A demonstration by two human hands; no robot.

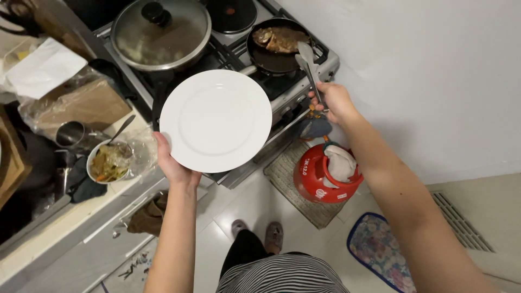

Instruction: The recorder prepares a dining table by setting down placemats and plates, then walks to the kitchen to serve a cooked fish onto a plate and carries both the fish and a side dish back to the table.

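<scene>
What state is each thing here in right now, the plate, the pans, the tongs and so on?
White plate: empty, held level by the left hand.
Tongs: gripped by the right hand, tips at the frying pan's rim.
Frying pan: uncovered, browned fish inside.
Big pan: covered by a glass lid.
Bowl: filled with food, spoon in it.
Red gas cylinder: upright on the floor.

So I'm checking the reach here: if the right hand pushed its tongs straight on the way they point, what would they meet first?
Most likely the fried fish in the dark pan. The right hand aims the metal tongs up over the pan's near rim; their height above it is unclear.
</scene>
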